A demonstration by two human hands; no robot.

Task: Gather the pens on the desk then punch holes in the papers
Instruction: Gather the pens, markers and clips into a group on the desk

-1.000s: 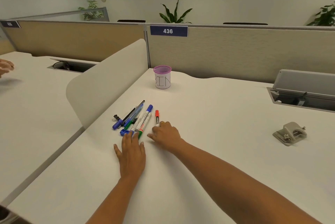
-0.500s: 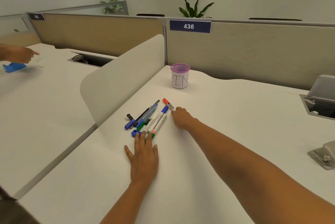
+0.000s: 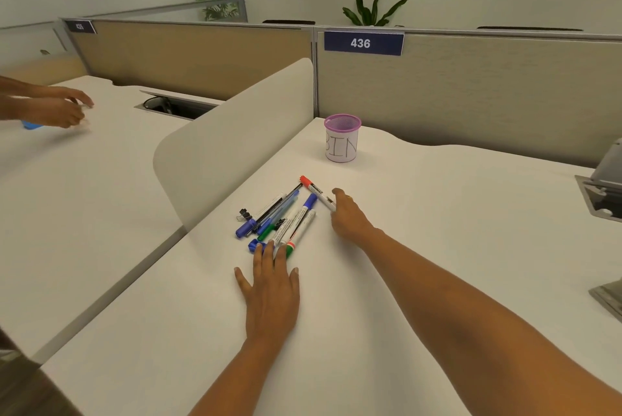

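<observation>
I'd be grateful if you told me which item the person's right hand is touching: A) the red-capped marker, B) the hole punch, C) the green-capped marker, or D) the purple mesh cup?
A: the right hand has its fingers at the white tail end of the red-capped marker, at the right edge of the pen pile.

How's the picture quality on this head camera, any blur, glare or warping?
Head view: soft, even light, faint shadows by the right hand; no glare; pens and 436 sign sharp; another person's hands far left blurred; wide-angle bends the partition top.
</observation>
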